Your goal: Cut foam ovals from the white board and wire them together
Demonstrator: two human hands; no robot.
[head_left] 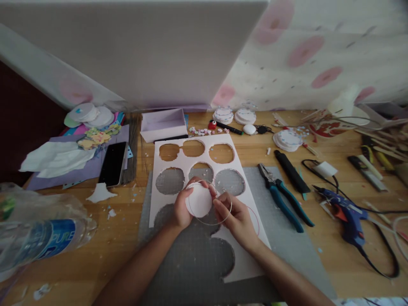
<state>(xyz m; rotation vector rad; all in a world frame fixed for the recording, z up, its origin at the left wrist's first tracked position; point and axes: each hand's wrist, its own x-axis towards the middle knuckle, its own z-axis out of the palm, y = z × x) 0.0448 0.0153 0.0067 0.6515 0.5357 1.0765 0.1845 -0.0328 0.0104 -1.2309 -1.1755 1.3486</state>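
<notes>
My left hand grips a white round disc by its edge, with the flat face turned up towards me. My right hand is closed in a pinch at the disc's right side, on a thin wire loop. The loop curves in front of the disc and below it; how it meets the disc's rim I cannot tell. Under both hands lies a white sheet with several rounded holes cut out, partly over a grey cutting mat. A thin pink curve shows beside my right wrist.
Pliers, a black-handled cutter and a blue glue gun lie to the right. Stacked white discs and an open lilac box stand behind. A phone and a plastic bottle are on the left.
</notes>
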